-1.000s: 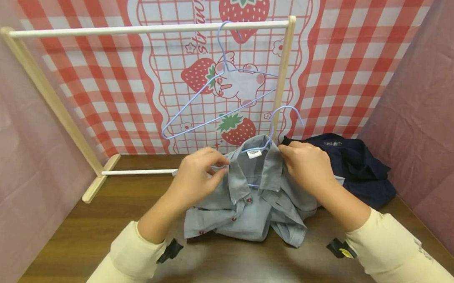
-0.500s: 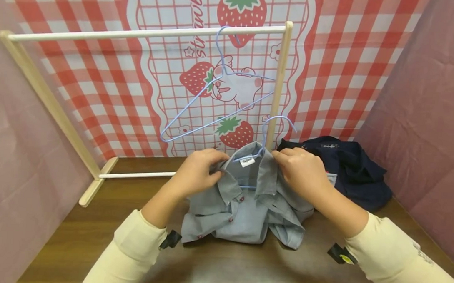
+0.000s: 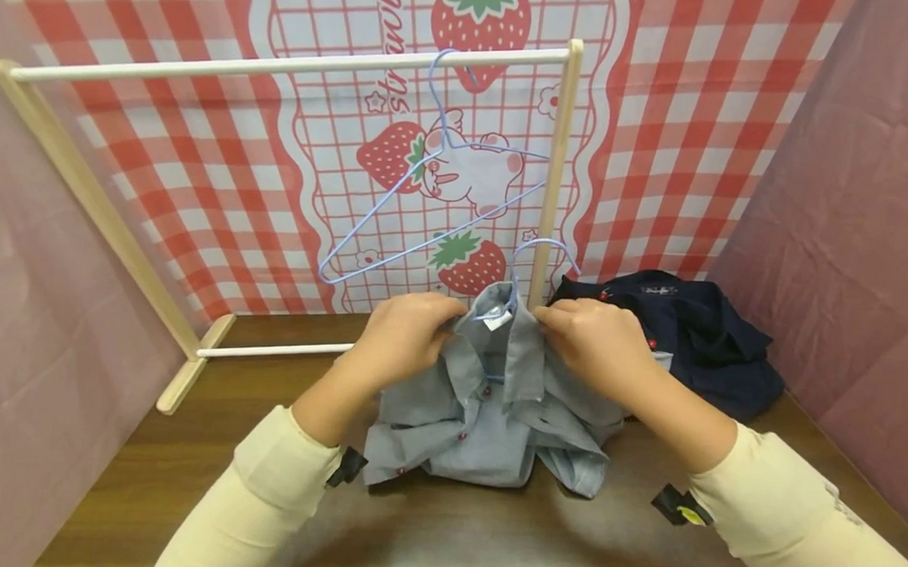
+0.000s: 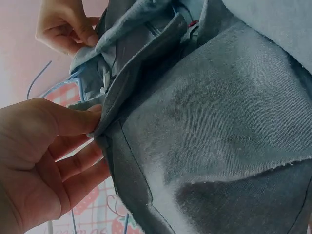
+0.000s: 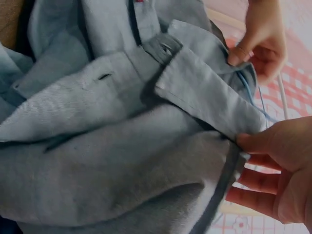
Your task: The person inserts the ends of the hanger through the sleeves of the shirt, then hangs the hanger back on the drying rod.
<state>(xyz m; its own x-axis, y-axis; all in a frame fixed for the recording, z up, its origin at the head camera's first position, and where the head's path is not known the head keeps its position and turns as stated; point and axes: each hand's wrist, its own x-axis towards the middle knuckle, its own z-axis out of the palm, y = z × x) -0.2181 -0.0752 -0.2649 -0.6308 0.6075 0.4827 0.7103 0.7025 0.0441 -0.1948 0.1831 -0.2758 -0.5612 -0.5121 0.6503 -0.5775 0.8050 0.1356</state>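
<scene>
A grey button-up shirt [image 3: 486, 451] lies bunched on the table, its collar raised toward the rack. Inside the collar sits a blue wire hanger [image 3: 547, 242], whose hook sticks up out of the neck beside a white label. My left hand [image 3: 403, 336] pinches the shirt at the left of the collar; in the left wrist view its thumb [image 4: 80, 119] presses the cloth against the fingers. On the other side my right hand [image 3: 598, 339] pinches the shirt near the right collar edge, thumb on top in the right wrist view. The hanger's lower part is mostly hidden by cloth.
Behind the shirt stands a wooden rack with a white top rail [image 3: 296, 68]. A second blue hanger [image 3: 382, 206] hangs from it, bare. A dark navy garment [image 3: 707, 342] lies crumpled at the right. Brown tabletop [image 3: 214, 475] shows at the front and left.
My left hand has come in to the shirt and taken hold of it. Both hands have drawn closer together, the collar has narrowed, and the hanger's hook has shifted left and lower.
</scene>
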